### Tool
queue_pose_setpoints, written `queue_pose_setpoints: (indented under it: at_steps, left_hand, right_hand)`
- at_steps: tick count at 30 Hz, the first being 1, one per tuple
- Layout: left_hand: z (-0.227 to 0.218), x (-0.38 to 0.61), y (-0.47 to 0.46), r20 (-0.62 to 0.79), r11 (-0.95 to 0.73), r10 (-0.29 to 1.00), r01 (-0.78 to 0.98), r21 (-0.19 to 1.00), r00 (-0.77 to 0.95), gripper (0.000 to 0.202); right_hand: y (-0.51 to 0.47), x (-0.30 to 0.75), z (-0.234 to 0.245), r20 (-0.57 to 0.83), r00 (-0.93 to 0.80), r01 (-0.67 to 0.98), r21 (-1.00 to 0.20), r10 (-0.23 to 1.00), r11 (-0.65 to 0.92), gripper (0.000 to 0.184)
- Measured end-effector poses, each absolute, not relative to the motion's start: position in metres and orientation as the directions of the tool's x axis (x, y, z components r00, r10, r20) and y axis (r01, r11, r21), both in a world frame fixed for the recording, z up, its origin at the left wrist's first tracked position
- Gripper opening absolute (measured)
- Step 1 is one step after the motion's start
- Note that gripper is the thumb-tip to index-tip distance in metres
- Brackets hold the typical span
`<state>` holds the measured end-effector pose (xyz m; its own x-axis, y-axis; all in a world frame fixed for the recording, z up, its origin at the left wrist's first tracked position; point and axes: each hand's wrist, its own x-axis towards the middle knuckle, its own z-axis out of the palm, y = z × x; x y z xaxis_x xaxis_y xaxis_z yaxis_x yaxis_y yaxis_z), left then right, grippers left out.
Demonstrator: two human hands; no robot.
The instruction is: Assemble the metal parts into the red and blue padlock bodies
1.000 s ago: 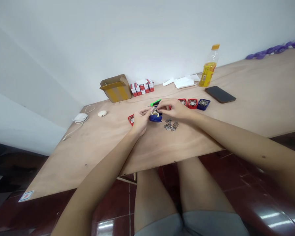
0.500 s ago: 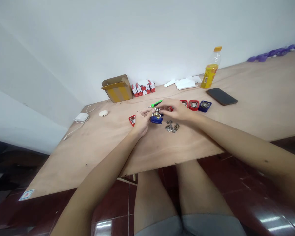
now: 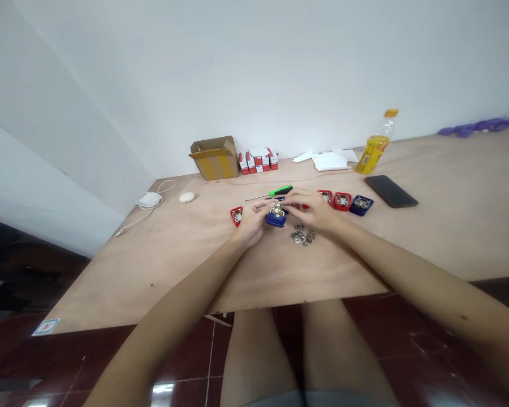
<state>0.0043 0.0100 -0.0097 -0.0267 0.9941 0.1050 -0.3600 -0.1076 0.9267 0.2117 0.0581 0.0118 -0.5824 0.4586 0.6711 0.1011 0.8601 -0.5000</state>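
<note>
Head view, left hand [image 3: 249, 222] and right hand [image 3: 313, 208], grips clamped on a blue-based metal latch [image 3: 276, 216]

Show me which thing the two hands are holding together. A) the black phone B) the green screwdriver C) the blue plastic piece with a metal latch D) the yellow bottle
C. The fingers of the left hand and right hand meet around the blue plastic piece, with its metal latch on top.

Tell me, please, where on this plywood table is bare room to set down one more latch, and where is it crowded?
Bare wood lies between the white mouse and the red latch base, and right of the loose metal latch parts, below the phone. Crowded around the blue latch base, green-handled screwdriver and red bases.
</note>
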Motion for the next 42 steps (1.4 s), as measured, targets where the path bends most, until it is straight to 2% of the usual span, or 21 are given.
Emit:
queue_pose_setpoints:
  at_steps: [8, 13, 16, 24, 26, 31, 35, 37, 39, 42]
  left_hand:
    - [-0.008, 0.005, 0.006, 0.059, -0.048, 0.998, -0.39, 0.919, 0.016, 0.039]
    - [-0.002, 0.007, 0.001, 0.012, -0.006, 1.0, -0.465, 0.885, 0.01, 0.043]
    - [-0.001, 0.009, 0.0, -0.014, 0.016, 1.0, -0.498, 0.867, 0.007, 0.044]
    - [0.001, 0.008, -0.003, -0.02, 0.029, 1.0, -0.512, 0.858, 0.024, 0.041]
    - [0.003, 0.007, -0.003, -0.025, 0.033, 0.999, -0.512, 0.858, 0.023, 0.04]
    - [0.001, 0.005, -0.003, -0.04, 0.062, 0.998, -0.536, 0.842, 0.053, 0.036]
    - [-0.001, 0.004, -0.001, -0.05, 0.077, 0.997, -0.543, 0.836, 0.064, 0.034]
    - [-0.001, 0.003, 0.0, -0.049, 0.083, 0.996, -0.542, 0.836, 0.077, 0.035]
    - [0.001, 0.003, 0.0, -0.042, 0.09, 0.994, -0.545, 0.834, 0.101, 0.036]
    - [0.002, 0.003, -0.001, -0.035, 0.104, 0.99, -0.549, 0.829, 0.135, 0.036]
  right_hand:
    - [0.054, 0.211, 0.014, 0.644, -0.571, 0.144, -0.532, 0.509, 0.834, 0.015]
    - [0.052, 0.208, 0.011, 0.727, -0.546, 0.076, -0.452, 0.416, 0.889, 0.023]
    - [0.052, 0.205, 0.008, 0.774, -0.505, 0.053, -0.413, 0.381, 0.909, 0.019]
    - [0.05, 0.205, 0.007, 0.766, -0.48, 0.096, -0.438, 0.427, 0.894, 0.004]
    - [0.05, 0.205, 0.006, 0.764, -0.479, 0.098, -0.443, 0.432, 0.891, 0.005]
    - [0.05, 0.204, 0.002, 0.75, -0.517, 0.103, -0.424, 0.412, 0.9, 0.024]
    - [0.049, 0.202, -0.001, 0.744, -0.481, 0.126, -0.465, 0.464, 0.876, 0.015]
    - [0.048, 0.201, -0.002, 0.733, -0.471, 0.127, -0.494, 0.491, 0.86, 0.023]
    - [0.047, 0.201, -0.002, 0.749, -0.482, 0.105, -0.466, 0.455, 0.878, 0.029]
    - [0.046, 0.201, -0.001, 0.775, -0.475, 0.091, -0.429, 0.418, 0.899, 0.019]
